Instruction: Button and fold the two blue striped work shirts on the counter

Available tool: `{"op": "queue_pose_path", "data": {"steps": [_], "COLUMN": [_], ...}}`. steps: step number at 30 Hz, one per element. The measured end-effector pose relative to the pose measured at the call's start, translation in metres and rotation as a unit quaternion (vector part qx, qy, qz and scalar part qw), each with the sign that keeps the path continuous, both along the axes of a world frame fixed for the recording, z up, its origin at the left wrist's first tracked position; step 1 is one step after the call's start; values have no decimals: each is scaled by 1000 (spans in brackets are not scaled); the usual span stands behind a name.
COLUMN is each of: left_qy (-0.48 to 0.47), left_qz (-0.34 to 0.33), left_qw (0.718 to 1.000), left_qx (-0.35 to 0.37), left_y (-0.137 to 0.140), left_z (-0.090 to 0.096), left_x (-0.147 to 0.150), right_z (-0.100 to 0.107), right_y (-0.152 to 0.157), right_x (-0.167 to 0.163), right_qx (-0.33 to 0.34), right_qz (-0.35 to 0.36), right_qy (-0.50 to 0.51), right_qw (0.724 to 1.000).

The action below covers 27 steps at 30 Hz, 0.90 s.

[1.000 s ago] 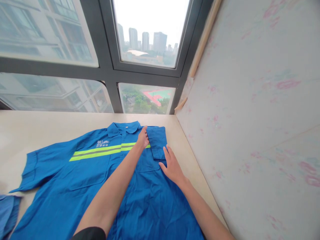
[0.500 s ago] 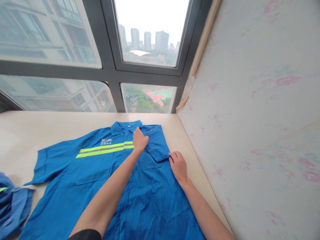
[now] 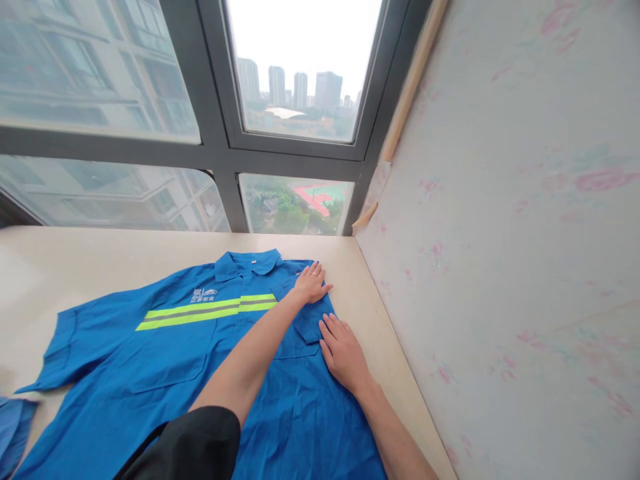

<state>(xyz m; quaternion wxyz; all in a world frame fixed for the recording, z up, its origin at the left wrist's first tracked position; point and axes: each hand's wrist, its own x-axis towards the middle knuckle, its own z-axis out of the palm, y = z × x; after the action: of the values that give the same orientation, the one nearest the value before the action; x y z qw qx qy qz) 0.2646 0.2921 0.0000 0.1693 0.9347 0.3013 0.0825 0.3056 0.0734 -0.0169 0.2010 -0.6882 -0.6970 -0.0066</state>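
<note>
A blue short-sleeved work shirt [image 3: 170, 360] lies front up, with a yellow-green and grey reflective band across the chest and white lettering on one side. Its right-hand sleeve [image 3: 313, 320] is folded inward over the chest. My left hand [image 3: 312, 283] rests flat on the folded part near the shoulder, fingers spread. Lower down, my right hand [image 3: 344, 352] lies flat at the fold along the shirt's right edge, fingertips on the cloth. The opposite sleeve [image 3: 63, 343] is stretched out to the left.
The shirt is on a pale window ledge [image 3: 30, 267]. Another blue garment [image 3: 15, 427] shows at the lower left edge. A grey-framed window [image 3: 295, 150] stands behind, and a wall with floral paper [image 3: 500, 233] bounds the right side.
My left hand has let go of the cloth near the collar and moved right onto the shoulder fold. My right hand has loosened its pinch on the sleeve corner and flattened out.
</note>
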Motion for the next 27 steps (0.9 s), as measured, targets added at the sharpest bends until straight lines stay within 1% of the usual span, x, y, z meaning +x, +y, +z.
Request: {"op": "queue_pose_path", "data": {"steps": [3,6,8,14,21,27], "left_qy": [-21,-30,-26,-19,-33,-32], "left_qz": [11,44,57,55,52,58], "left_qw": [1000,998,998,998,998,998], "left_qx": [8,29,33,25,7,1], "left_y": [4,4,3,4,5,5], "left_z": [-13,-17,-18,-16,-15,-14], "left_x": [-3,-4,-3,-2,-3,-2], "right_z": [-1,-1,0,2,2,1], "right_y": [1,0,-2,-9,-11,-15], "right_x": [-1,-3,-5,-13,-15,-21], "right_qx": [-13,-27,-43,-97,-120,-119], "right_qz": [-10,-15,-18,-33,-46,-60], "right_qy": [-2,-8,-14,-11,5,9], "right_qw": [1000,1000,999,995,992,991]}}
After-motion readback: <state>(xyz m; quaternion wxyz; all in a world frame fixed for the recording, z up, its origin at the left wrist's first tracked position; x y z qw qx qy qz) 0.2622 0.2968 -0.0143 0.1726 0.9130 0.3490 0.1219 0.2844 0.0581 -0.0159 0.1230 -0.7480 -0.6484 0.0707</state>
